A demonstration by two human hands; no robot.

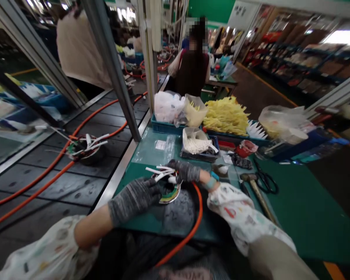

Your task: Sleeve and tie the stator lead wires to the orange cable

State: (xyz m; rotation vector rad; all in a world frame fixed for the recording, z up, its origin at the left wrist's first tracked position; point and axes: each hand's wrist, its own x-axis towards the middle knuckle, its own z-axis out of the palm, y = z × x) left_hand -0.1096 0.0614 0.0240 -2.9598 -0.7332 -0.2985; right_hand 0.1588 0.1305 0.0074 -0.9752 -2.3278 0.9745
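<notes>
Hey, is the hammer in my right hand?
No, the hammer lies on the green tabletop, apart from your right hand.

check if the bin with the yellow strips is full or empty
Full: the yellow strips are heaped well above the rim of the bin.

Beside the right grip (187, 171), the clear bags (166, 107) look like thin, crinkled plastic; the hammer's handle (262, 200) resembles wood, and the green desk (312, 202) appears smooth, faintly glossy.
</notes>
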